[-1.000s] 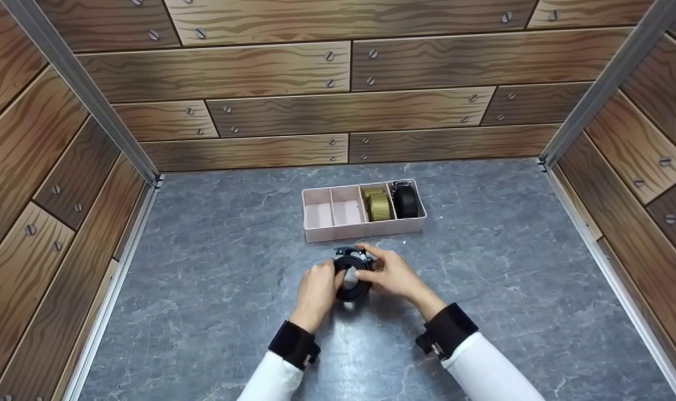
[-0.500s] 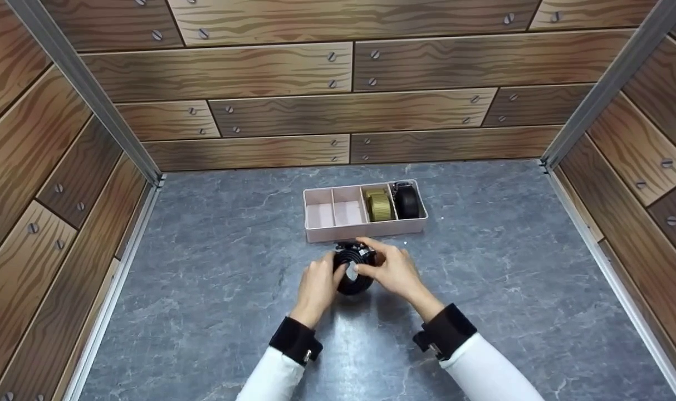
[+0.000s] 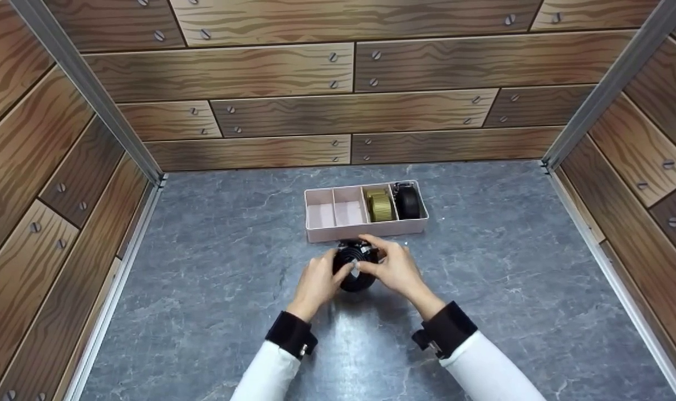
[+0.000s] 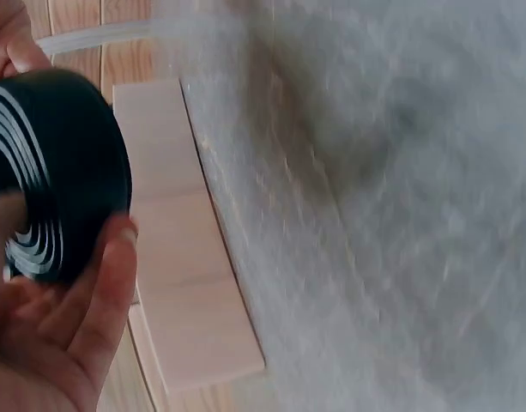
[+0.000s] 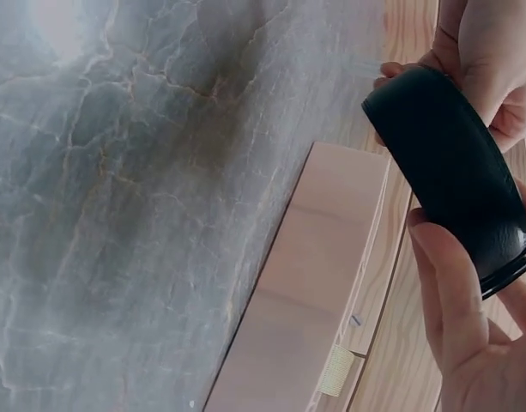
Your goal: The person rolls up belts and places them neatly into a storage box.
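Observation:
A coiled black belt [image 3: 359, 285] with its buckle at the far side is held up between both hands, just in front of the pink box. My left hand [image 3: 314, 281] grips the left side of the coil, thumb at its centre hole. On the opposite side my right hand [image 3: 398, 273] pinches the roll near the buckle, its index finger over the top. The left wrist view shows the belt's [image 4: 87, 172] layered edge and fingers under its outer face. In the right wrist view the belt's [image 5: 443, 154] smooth outer band appears, apart from the floor.
The pink box [image 3: 366, 230] has several compartments. A ribbed yellow-gold roll [image 3: 380, 206] sits in its third compartment from the left, and another black roll with a metal buckle [image 3: 407, 201] in the rightmost. Wood-patterned walls [image 3: 282, 69] enclose the grey marbled surface [image 3: 221, 234].
Both hands have moved the coiled belt slightly away from the body, toward the box. The coil has tilted, and its buckle part now lies closer against the roll. The box stays put.

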`<state>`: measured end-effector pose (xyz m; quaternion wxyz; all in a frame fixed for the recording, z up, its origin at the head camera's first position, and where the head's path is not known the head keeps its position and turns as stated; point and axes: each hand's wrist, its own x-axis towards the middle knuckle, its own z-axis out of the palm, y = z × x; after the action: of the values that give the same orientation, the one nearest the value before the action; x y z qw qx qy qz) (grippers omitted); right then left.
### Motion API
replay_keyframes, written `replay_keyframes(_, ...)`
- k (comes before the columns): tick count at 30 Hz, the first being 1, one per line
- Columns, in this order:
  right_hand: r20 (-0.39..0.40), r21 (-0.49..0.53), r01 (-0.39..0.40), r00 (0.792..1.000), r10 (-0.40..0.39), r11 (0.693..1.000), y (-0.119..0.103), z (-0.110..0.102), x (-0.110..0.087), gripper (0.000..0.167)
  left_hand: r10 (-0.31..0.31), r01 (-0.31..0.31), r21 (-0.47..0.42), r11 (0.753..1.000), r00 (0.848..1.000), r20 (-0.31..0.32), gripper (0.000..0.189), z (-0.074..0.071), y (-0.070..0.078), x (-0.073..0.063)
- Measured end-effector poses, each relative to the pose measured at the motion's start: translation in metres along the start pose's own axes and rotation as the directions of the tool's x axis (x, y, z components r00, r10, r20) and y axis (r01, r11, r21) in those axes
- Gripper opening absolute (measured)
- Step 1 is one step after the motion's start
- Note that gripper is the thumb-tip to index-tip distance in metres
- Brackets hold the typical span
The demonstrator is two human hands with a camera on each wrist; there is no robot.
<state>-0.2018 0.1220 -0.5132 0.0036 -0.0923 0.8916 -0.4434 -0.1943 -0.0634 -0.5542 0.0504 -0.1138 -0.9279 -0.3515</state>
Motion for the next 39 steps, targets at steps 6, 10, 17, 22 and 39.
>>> replay_keyframes(6, -0.085, -0.133, -0.011, 0.996, -0.001, 0.991, -0.005, -0.005, 0.009, 0.060, -0.018, 0.007, 0.111, 0.994, 0.995, 0.094, 0.067, -0.014, -0.016, 0.008)
replay_keyframes(10, -0.132, -0.177, -0.006, 0.991, -0.018, 0.984, -0.011, -0.007, 0.023, 0.061, 0.003, -0.016, 0.308, 0.951, 0.999, 0.041, 0.058, -0.018, -0.027, 0.018)
replay_keyframes(17, -0.228, -0.261, 0.036, 0.969, -0.098, 0.965, -0.019, -0.001, 0.062, 0.059, -0.056, 0.040, 0.447, 0.893, 0.998, 0.024, 0.058, -0.015, -0.033, 0.033)
replay_keyframes(22, -0.307, -0.375, 0.045, 0.937, -0.169, 0.926, -0.022, 0.011, 0.088, 0.056, -0.038, 0.038, 0.499, 0.866, 0.999, -0.009, 0.059, -0.008, -0.037, 0.035)
replay_keyframes(39, -0.203, -0.552, -0.032, 0.974, -0.097, 0.833, -0.026, 0.021, 0.105, 0.053, -0.012, 0.032, 0.541, 0.841, 0.999, -0.040, 0.060, -0.003, -0.027, 0.023)
